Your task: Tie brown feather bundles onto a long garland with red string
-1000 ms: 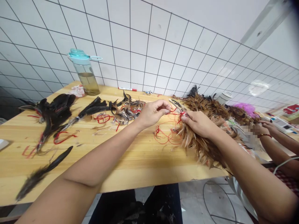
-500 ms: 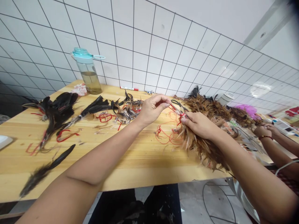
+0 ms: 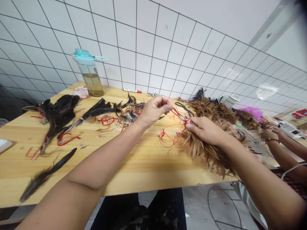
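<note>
In the head view my right hand (image 3: 203, 129) is closed around the bound end of a brown feather bundle (image 3: 200, 151), whose feathers fan downward over the table. Red string (image 3: 177, 112) wraps that end beside my thumb and stretches up to the left. Thumb and fingers of my left hand (image 3: 157, 110) are pinched together at the string's far end. A dark feather tip (image 3: 161, 117) shows just below that hand; whether it is held is unclear. Loose thin red thread (image 3: 169, 140) lies coiled on the wood between my hands.
On the wooden table (image 3: 144, 172) are black feather bunches (image 3: 57, 111), a single dark feather (image 3: 48, 172), a small feather pile (image 3: 130, 115) and a water bottle (image 3: 92, 76). Brown feathers (image 3: 208, 107) heap up behind my right hand. Another person's hands (image 3: 275, 134) are at far right.
My left hand has shifted slightly left, away from the bundle. The dark feather tip has come into view below it. My right hand keeps its hold.
</note>
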`<state>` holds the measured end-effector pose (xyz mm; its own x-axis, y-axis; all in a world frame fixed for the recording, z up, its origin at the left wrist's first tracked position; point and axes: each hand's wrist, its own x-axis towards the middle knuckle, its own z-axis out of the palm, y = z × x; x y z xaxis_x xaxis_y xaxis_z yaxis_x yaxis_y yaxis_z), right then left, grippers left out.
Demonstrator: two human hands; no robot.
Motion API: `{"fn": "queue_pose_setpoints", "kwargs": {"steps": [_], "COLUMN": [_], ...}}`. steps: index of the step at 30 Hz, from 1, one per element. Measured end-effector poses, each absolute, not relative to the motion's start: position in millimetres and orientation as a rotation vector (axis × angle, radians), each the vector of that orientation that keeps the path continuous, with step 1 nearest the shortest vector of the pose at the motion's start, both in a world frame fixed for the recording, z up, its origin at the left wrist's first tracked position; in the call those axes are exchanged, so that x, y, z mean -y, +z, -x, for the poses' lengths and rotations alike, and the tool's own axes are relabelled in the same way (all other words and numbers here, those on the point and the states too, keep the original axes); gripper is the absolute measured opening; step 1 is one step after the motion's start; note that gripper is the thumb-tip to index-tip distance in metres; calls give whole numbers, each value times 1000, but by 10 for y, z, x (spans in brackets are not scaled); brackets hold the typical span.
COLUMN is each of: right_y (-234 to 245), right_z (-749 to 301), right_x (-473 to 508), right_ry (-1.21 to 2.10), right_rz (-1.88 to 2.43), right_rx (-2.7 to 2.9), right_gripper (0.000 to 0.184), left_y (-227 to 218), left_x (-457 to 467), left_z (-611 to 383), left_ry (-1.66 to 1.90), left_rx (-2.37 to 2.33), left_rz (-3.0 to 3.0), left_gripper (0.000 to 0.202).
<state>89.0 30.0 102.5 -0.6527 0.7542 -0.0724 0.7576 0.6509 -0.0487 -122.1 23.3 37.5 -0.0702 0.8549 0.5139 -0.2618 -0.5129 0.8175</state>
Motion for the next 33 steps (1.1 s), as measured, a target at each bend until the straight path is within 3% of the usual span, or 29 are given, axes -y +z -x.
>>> {"fn": "queue_pose_setpoints", "kwargs": {"steps": [12, 24, 29, 33], "right_y": [1011, 926, 927, 931], "right_z": [-920, -984, -1026, -1032], "right_x": [-285, -354, -355, -332], "right_ry": [-278, -580, -825, -861], "right_rz": [-1196, -1172, -1238, -1364], "right_rx": [-2867, -3000, -3027, -3036], "right_gripper": [30, 40, 49, 50], "left_y": [319, 249, 229, 293], "left_x": [-207, -236, -252, -220], "left_z": [1113, 1092, 1075, 1104], "left_ry": [1439, 1457, 1445, 1710], "left_rx": [-377, -319, -573, -1004], "left_rz": [-877, -847, -917, -1201], "left_gripper": [35, 35, 29, 19]}}
